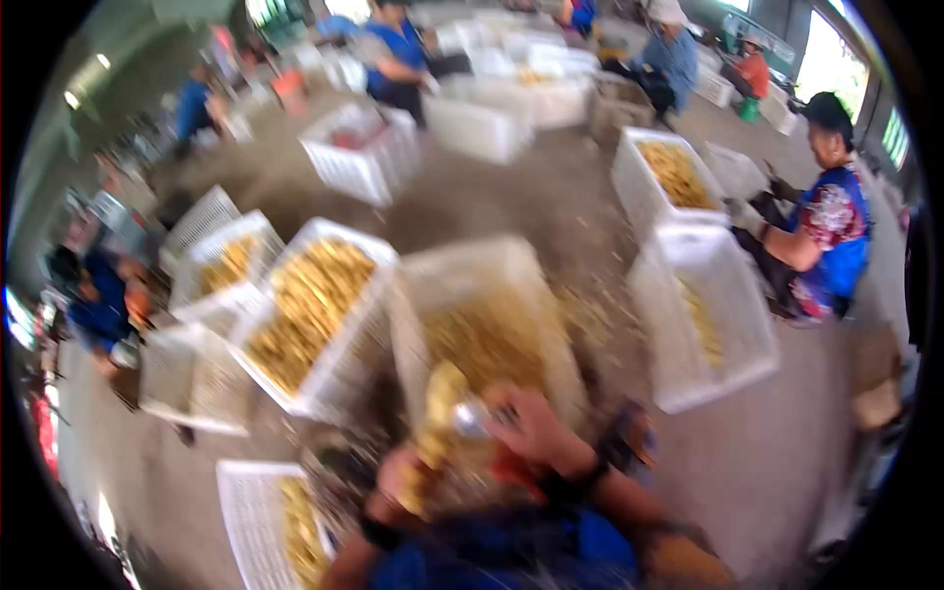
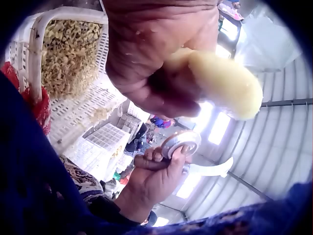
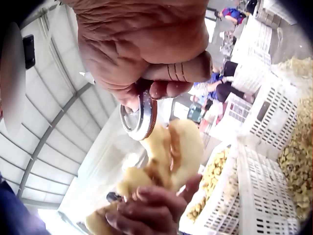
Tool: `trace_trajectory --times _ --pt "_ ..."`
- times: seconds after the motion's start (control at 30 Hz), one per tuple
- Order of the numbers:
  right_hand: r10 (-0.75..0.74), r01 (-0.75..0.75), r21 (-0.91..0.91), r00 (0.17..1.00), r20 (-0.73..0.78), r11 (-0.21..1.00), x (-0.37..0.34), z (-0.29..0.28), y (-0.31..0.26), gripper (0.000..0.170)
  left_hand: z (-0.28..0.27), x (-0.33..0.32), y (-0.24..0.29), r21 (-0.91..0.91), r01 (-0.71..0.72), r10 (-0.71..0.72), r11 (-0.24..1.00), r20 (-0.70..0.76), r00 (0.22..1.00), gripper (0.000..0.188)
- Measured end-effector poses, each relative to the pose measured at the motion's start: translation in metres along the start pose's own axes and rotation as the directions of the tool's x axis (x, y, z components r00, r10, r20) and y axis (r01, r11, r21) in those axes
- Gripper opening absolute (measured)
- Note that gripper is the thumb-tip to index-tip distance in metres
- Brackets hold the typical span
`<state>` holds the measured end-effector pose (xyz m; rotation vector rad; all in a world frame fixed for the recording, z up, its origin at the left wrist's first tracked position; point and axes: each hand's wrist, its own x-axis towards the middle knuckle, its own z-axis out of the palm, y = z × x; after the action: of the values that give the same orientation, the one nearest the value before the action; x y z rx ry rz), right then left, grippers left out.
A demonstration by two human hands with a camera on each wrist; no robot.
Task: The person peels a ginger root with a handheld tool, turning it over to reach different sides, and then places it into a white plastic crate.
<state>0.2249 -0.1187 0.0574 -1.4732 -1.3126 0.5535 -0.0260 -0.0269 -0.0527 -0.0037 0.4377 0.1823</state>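
Both hands were raised in front of the person's blue clothing, over the near end of a white crate (image 1: 408, 295). The left hand (image 1: 401, 477) was closed around the lower part of a knobbly, pale yellow root (image 1: 444, 393), its fingers curled against the underside. The root's upper lobes stood out beyond the fingers, tilted upward and facing the other hand.

The right hand (image 1: 536, 428) came in from the other side, its forearm slanting inward and a dark band (image 1: 582, 474) around the wrist. Its fingers were curled in tightly and gripped a round metal tool (image 3: 139, 117), with the rim of the tool showing past the fingertips. In the left wrist view, a pale curved piece (image 2: 212, 169) stuck out beside that grip. The tool was close to the root's upper part; whether the two touched could not be told.

The crate below the hands held a layer of yellowish bits (image 1: 482, 339). Just to its left stood a crate heaped with yellow pieces (image 1: 320, 295), and another crate (image 1: 246, 501) with a strip of similar pieces lay nearer the person, on the left. To the right, a seated person (image 1: 831, 231) in blue and patterned clothing was beside two more crates.
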Motion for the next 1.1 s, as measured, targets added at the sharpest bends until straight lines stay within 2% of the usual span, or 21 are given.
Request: trace_trajectory --times 0.03,0.07,0.1,0.17,0.3,0.4,0.5,0.57,0.6,0.7,0.73,0.77,0.8,0.83,0.87,0.9,0.93,0.97,1.0,1.07,1.1 --pt "-0.075 0.075 0.026 0.997 0.012 0.997 0.007 0.015 0.008 0.021 -0.030 0.008 0.024 -0.051 0.053 -0.053 0.997 -0.011 0.999 0.056" --pt "-0.090 0.090 0.054 0.996 0.000 0.994 0.017 0.020 0.009 0.021 0.025 0.005 0.031 0.218 -0.045 0.045 0.975 0.006 0.999 0.058" --pt "-0.047 0.045 0.068 0.998 0.031 0.997 0.010 0.021 0.007 0.021 0.051 -0.001 0.017 0.353 -0.093 0.098 0.931 0.003 0.995 0.057" --pt "-0.100 0.101 -0.015 0.993 0.063 0.995 0.015 0.021 0.015 0.022 0.080 -0.002 0.008 0.566 -0.146 0.188 0.811 -0.017 0.982 0.056" --pt "-0.047 0.049 -0.029 0.996 0.080 0.998 0.006 0.024 0.004 0.024 0.076 0.001 0.001 0.717 -0.178 0.222 0.674 0.034 0.975 0.052" --pt "-0.212 0.231 -0.176 0.970 0.117 0.957 0.007 0.034 0.011 0.025 0.072 0.004 0.002 0.830 -0.067 0.226 0.554 -0.073 0.971 0.049" --pt "-0.226 0.244 -0.202 0.968 0.106 0.949 0.004 0.030 0.018 0.023 0.085 0.002 -0.001 0.853 0.001 0.222 0.523 -0.138 0.965 0.047" --pt "0.086 -0.086 0.013 0.996 -0.018 0.996 0.002 0.017 0.014 0.022 0.092 -0.002 0.000 0.776 -0.003 0.166 0.631 -0.132 0.977 0.047" --pt "0.249 -0.241 0.120 0.967 -0.060 0.963 0.002 0.004 0.013 0.022 0.089 0.000 0.000 0.731 -0.002 0.134 0.682 -0.123 0.983 0.048" --pt "0.145 -0.144 -0.088 0.989 0.011 0.986 0.005 -0.011 0.005 0.021 0.088 0.002 0.004 0.666 0.039 0.076 0.745 -0.142 0.987 0.052" --pt "0.149 -0.149 -0.013 0.984 0.096 0.989 0.001 0.000 0.017 0.020 0.085 -0.002 0.001 0.629 0.072 0.059 0.774 -0.184 0.981 0.053" --pt "0.013 0.003 -0.110 0.990 0.142 0.994 0.002 0.005 0.019 0.020 0.082 0.000 -0.001 0.597 0.069 0.059 0.800 -0.191 0.980 0.053" --pt "-0.139 0.181 -0.209 0.970 0.200 0.961 0.011 0.007 0.020 0.019 0.083 0.002 -0.001 0.641 0.036 0.028 0.767 -0.089 0.996 0.050" --pt "-0.271 0.347 -0.291 0.923 0.273 0.891 0.017 0.007 0.018 0.019 0.085 0.000 -0.002 0.633 0.060 0.013 0.772 -0.111 0.994 0.048" --pt "-0.240 0.315 -0.326 0.938 0.250 0.891 0.023 0.001 0.014 0.019 0.088 -0.005 -0.002 0.623 0.088 -0.003 0.777 -0.137 0.991 0.047" --pt "-0.136 0.161 -0.322 0.986 0.101 0.933 0.033 -0.012 0.007 0.020 0.090 -0.009 -0.001 0.614 0.114 -0.016 0.781 -0.163 0.987 0.045" --pt "-0.020 0.006 -0.295 0.999 -0.047 0.956 0.043 -0.027 -0.001 0.020 0.083 -0.011 0.002 0.698 0.112 -0.049 0.707 -0.110 0.993 0.048" --pt "0.096 -0.144 -0.251 0.976 -0.194 0.957 0.048 -0.036 -0.004 0.021 0.075 -0.017 0.001 0.720 0.121 -0.038 0.683 -0.131 0.991 0.048" --pt "0.098 -0.146 -0.234 0.974 -0.205 0.961 0.047 -0.041 0.000 0.022 0.067 -0.016 -0.002 0.745 0.119 -0.032 0.656 -0.130 0.991 0.048" --pt "-0.109 0.135 -0.309 0.989 0.101 0.941 0.039 -0.024 -0.007 0.022 0.060 -0.005 0.000 0.752 0.096 -0.062 0.652 -0.074 0.995 0.042" --pt "-0.105 0.168 -0.221 0.957 0.271 0.961 0.030 -0.007 -0.008 0.023 0.073 0.001 -0.002 0.734 0.082 -0.032 0.674 -0.082 0.996 0.041"
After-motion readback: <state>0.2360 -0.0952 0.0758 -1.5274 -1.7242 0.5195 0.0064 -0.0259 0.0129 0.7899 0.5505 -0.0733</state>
